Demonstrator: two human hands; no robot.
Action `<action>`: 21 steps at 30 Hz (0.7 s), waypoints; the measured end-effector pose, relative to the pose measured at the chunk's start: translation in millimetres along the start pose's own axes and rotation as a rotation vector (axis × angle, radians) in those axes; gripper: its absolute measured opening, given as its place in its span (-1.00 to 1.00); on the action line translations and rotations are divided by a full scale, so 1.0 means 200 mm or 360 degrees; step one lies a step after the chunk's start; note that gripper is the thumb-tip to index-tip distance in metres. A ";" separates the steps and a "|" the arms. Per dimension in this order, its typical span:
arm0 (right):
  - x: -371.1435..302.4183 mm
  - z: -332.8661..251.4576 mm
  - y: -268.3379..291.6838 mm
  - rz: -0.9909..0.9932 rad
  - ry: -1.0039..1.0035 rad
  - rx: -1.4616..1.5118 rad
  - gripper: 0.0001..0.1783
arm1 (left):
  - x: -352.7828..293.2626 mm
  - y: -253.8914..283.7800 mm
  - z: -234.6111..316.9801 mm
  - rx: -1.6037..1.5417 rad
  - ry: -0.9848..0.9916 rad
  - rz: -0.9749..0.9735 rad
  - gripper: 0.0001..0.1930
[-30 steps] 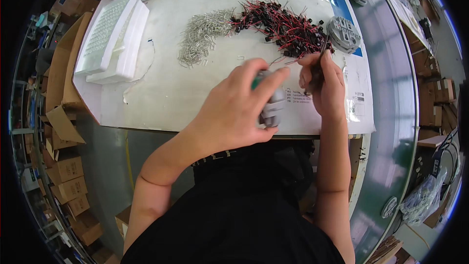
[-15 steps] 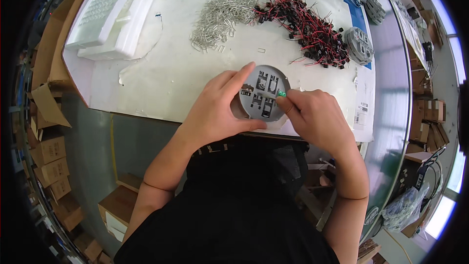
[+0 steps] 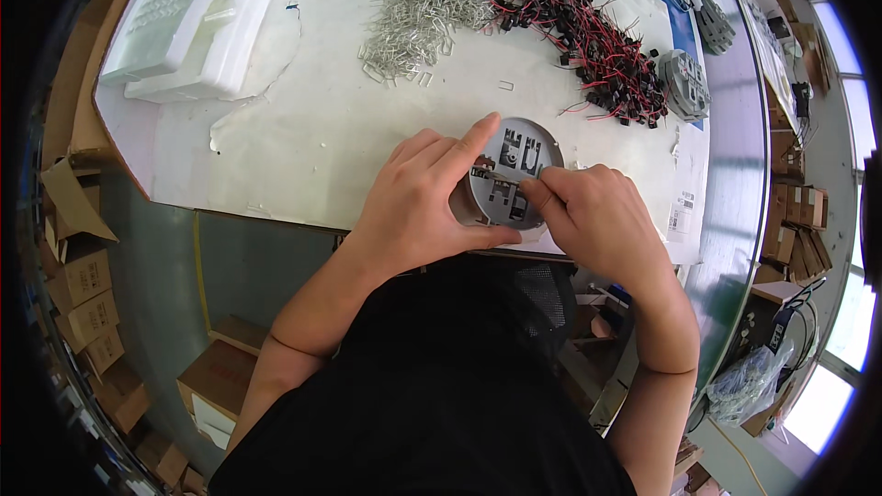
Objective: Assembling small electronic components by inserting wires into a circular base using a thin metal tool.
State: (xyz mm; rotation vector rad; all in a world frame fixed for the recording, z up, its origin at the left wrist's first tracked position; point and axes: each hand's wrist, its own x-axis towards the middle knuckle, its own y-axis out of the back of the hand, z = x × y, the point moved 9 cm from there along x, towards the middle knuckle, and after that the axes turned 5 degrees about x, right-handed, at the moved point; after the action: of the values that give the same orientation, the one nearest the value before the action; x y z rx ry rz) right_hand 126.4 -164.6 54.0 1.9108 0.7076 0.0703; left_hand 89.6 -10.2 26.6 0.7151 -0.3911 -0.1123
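A round grey plastic housing with dark recessed slots and metal parts on its face is held tilted at the table's near edge. My left hand wraps around its left side, index finger at the top rim and thumb along the bottom. On the right part of the face, the thumb and fingers of my right hand press together. Whatever they pinch is hidden behind the thumb. Beyond the housing, a single U-shaped metal wire piece lies on the white table.
A heap of U-shaped metal pieces lies at the far middle, beside a pile of black parts with red wires. Grey round housings stand at the right. White foam trays occupy the far left, near cardboard boxes.
The green piece visible by my right thumb is now covered. My right fingers have shifted further over the housing's face. The whole view has moved slightly.
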 end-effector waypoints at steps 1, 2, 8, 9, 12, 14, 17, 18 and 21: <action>0.00 0.00 0.00 -0.0014 -0.0024 0.0023 -0.54 | 0.00 0.00 0.00 0.0000 0.0003 0.0001 0.18; -0.01 0.00 -0.01 -0.0013 -0.0024 0.0023 -0.54 | 0.00 0.00 0.00 0.0006 0.0003 0.0002 0.18; -0.02 0.02 -0.02 -0.0002 -0.0070 0.0080 -0.55 | -0.01 0.00 0.00 0.0013 -0.0001 0.0020 0.17; -0.02 0.02 -0.02 -0.0009 -0.0066 0.0093 -0.56 | -0.01 0.00 0.00 0.0014 -0.0003 0.0020 0.17; 0.01 0.03 -0.03 -0.0065 -0.0027 0.0119 -0.57 | -0.01 0.00 0.00 -0.0004 -0.0005 0.0029 0.17; 0.02 0.03 -0.03 -0.0091 -0.0008 0.0135 -0.57 | -0.01 0.00 0.00 -0.0004 -0.0015 0.0032 0.17; 0.02 0.01 -0.03 -0.0079 0.0135 0.0124 -0.58 | -0.01 0.00 0.01 -0.0006 -0.0029 0.0042 0.17; 0.03 0.01 -0.03 -0.0080 0.0136 0.0124 -0.58 | 0.00 0.00 0.01 -0.0005 -0.0028 0.0042 0.17; 0.03 0.01 -0.03 -0.0081 0.0151 0.0141 -0.58 | 0.00 0.00 0.01 -0.0005 -0.0026 0.0040 0.16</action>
State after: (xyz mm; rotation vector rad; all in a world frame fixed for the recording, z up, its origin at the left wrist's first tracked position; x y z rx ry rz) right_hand 129.7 -161.8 45.3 1.9827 0.8350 0.0993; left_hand 88.4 -11.3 27.7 0.7061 -0.4151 -0.0951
